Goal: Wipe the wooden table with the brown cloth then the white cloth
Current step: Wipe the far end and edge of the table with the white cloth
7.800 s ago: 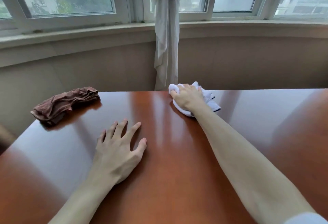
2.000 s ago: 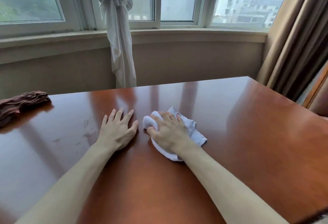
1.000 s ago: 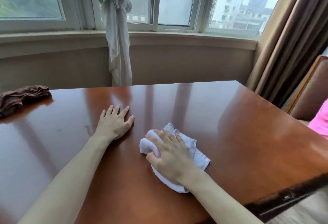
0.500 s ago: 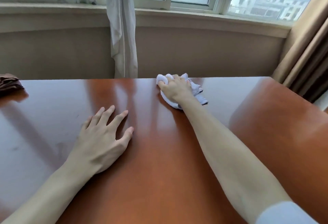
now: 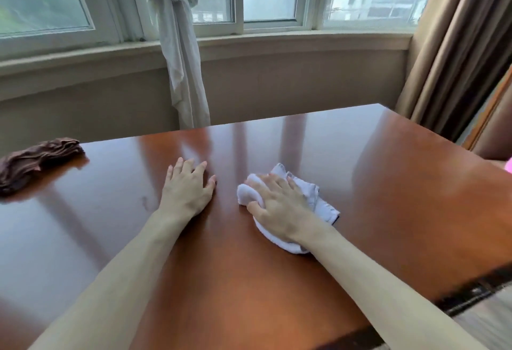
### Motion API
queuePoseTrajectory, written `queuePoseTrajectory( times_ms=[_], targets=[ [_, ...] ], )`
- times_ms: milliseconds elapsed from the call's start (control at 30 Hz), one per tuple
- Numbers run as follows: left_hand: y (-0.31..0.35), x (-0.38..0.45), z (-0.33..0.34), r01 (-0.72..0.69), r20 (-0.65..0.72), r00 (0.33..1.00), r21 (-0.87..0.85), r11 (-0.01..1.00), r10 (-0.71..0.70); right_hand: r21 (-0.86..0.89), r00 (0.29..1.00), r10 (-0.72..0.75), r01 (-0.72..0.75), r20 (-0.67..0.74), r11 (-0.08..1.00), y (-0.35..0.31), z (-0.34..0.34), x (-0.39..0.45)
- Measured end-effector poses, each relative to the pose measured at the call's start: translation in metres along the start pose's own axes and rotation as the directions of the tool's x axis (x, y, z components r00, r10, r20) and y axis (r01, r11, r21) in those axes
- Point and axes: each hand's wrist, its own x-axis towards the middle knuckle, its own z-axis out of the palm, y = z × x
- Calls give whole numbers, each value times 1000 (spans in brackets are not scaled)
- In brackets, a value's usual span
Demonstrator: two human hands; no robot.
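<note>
The glossy reddish wooden table (image 5: 388, 183) fills the lower view. My right hand (image 5: 279, 205) presses down on the crumpled white cloth (image 5: 318, 203) near the table's middle, fingers curled over its left fold. My left hand (image 5: 188, 189) lies flat on the wood just left of it, fingers spread, holding nothing. The brown cloth (image 5: 36, 161) lies bunched at the far left edge, well away from both hands.
A knotted white sheer curtain (image 5: 180, 58) hangs behind the table's far edge under the windows. Brown drapes (image 5: 457, 58) hang at the right, with a chair back (image 5: 493, 128) beside them. The table's dark near-right edge (image 5: 471, 294) borders the floor.
Half a second ago my right hand held the white cloth at the table's far edge; it has drawn the cloth back toward me to the middle. My left hand stays flat.
</note>
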Motion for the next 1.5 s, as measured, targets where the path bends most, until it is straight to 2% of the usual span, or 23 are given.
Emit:
queuePoseTrajectory(
  times_ms=[133, 200, 267, 333, 367, 433, 500, 567, 600, 700, 733, 800, 867, 900, 1000, 1033, 1133, 1167, 1267, 1300, 1400, 1500],
  targets=[
    [33, -56, -11, -140, 53, 988, -78, 987, 145, 27, 997, -76, 75, 31, 997, -16, -4, -128],
    [47, -93, -12, -205, 80, 974, -86, 975, 212, 18, 999, -50, 49, 18, 999, -1, -9, -153],
    [56, -128, -12, -222, 95, 969, -64, 973, 228, -18, 998, 55, -56, -24, 998, 19, -20, -136],
    [57, -156, -12, -213, 116, 970, -36, 976, 215, -47, 968, 240, -244, -76, 969, 28, -28, -108],
    [56, -167, -11, -205, 124, 971, -26, 979, 206, -42, 953, 281, -287, -111, 957, 24, -28, -101],
    [49, -181, -10, -204, 124, 970, -44, 978, 208, -14, 965, 230, -233, -128, 972, 4, -16, -112],
    [45, -189, -7, -221, 96, 969, -69, 973, 227, -11, 994, 51, -53, -95, 999, -16, -2, -151],
    [44, -189, -6, -224, 81, 970, -68, 972, 230, 28, 995, 10, -7, -98, 1000, -6, -8, -165],
    [44, -188, -6, -226, 80, 970, -68, 972, 231, 34, 992, 45, -41, -114, 999, 7, -15, -158],
    [44, -190, -6, -229, 85, 969, -50, 972, 233, 1, 944, 277, -281, -177, 960, 31, -30, -133],
    [44, -190, -6, -227, 84, 969, -53, 973, 231, -15, 945, 268, -276, -188, 961, 23, -26, -134],
    [44, -190, -5, -224, 85, 970, -55, 973, 228, -26, 986, 84, -88, -147, 996, -2, -9, -152],
    [45, -189, -5, -223, 77, 971, -55, 973, 226, -15, 994, -25, 23, -102, 1000, -2, -5, -162],
    [44, -189, -5, -222, 82, 971, -58, 973, 226, 4, 994, -7, 7, -107, 1000, 11, -13, -152],
    [43, -187, -9, -239, 108, 964, -50, 970, 243, -11, 952, 250, -256, -177, 967, 38, -29, -114],
    [42, -184, -13, -249, 101, 962, -48, 967, 253, -36, 958, 219, -229, -186, 973, 29, -24, -108],
    [41, -155, -24, -232, 22, 970, -182, 956, 240, -37, 991, -95, 91, -91, 995, -13, -1, -108],
    [39, -139, -25, -217, 0, 975, -232, 948, 223, -18, 991, -102, 100, -90, 995, -13, -2, -100],
    [39, -89, -22, -223, -33, 975, -235, 946, 222, -11, 959, 189, -196, -211, 981, 6, -8, -41],
    [40, -71, -19, -223, -43, 975, -226, 948, 219, -18, 950, 224, -233, -216, 972, 6, -6, -23],
    [45, -12, -5, -163, -22, 987, -231, 959, 162, -4, 986, 52, -54, -159, 999, -2, 8, 35],
    [44, 36, 15, -81, 4, 997, -116, 990, 82, 48, 978, 142, -136, -152, 990, 31, 0, 111]
  ],
)
